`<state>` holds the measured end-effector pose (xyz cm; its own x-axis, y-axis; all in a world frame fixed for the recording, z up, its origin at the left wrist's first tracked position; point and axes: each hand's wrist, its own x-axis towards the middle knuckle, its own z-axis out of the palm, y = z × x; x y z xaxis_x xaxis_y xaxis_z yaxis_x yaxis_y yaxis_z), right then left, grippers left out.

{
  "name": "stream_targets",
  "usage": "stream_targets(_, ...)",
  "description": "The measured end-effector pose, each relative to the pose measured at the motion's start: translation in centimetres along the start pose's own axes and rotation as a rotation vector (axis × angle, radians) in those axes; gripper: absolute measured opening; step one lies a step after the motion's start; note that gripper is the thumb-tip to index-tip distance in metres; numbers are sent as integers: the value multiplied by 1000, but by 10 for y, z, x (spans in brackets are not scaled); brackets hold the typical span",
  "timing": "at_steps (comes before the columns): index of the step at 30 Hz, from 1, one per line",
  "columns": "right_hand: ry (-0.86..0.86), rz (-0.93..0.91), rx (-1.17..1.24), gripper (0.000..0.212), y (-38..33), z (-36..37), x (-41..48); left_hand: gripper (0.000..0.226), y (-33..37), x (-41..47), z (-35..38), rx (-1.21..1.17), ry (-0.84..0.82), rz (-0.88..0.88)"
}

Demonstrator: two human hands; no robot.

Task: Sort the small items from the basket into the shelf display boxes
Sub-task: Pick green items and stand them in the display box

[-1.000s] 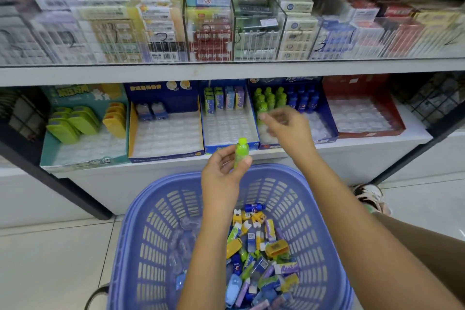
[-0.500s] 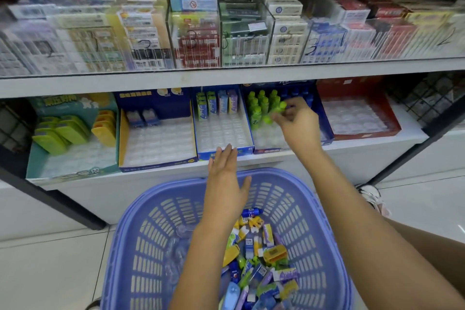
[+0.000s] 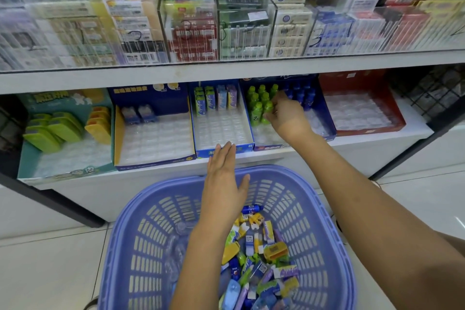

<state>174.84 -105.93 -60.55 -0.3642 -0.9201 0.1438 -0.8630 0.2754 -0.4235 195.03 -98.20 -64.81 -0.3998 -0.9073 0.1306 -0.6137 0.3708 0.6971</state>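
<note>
A blue plastic basket (image 3: 151,199) on the floor holds a pile of small colourful items (image 3: 259,259). My left hand (image 3: 224,184) hovers flat and empty over the basket's far rim, fingers pointing at the shelf. My right hand (image 3: 286,113) reaches into a dark blue display box (image 3: 329,123) and its fingers curl round a green bottle (image 3: 266,109) at the front of the green bottle rows (image 3: 256,98). Blue bottles (image 3: 302,93) stand behind the hand, partly hidden.
Other display boxes line the lower shelf: a teal one (image 3: 63,171) with green and yellow cases, a yellow-edged one (image 3: 151,161), a blue one (image 3: 224,151) with small cartons, and a red one (image 3: 392,113). The upper shelf (image 3: 226,68) overhangs them.
One second ago my left hand held a green bottle; it is now empty and flat. My right hand moved forward into the blue box with a green bottle.
</note>
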Motion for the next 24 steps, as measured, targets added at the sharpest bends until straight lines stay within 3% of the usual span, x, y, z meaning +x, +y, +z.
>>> stream_targets(10, -119, 18, -61, 25, -3, -13, 4, 62, -4, -4, -5, -93, -23, 8)
stream_targets(14, 108, -46, 125, 30, 3, -18, -44, 39, -13, -19, -3, -235, 121, 0)
stream_targets(15, 83, -69, 163, 26, 2, -14, -61, 35, -17, -22, 1, -233, 99, -19)
stream_targets(17, -193, -105, 138, 22, -3, 2, -97, 31, -31, -26, 14, -192, -50, -112)
stream_targets(19, -578, -85, 20, 17, -2, 28, -128, 32, -50, -34, 31, -122, -280, -259)
stream_targets(21, -892, -52, -160, 33, 5, 60, -152, 31, -73, -47, 48, 5, -525, -336)
stream_targets(24, -1147, 42, -267, 29, 21, 107, -178, 54, -103, -71, 69, 189, -839, -355)
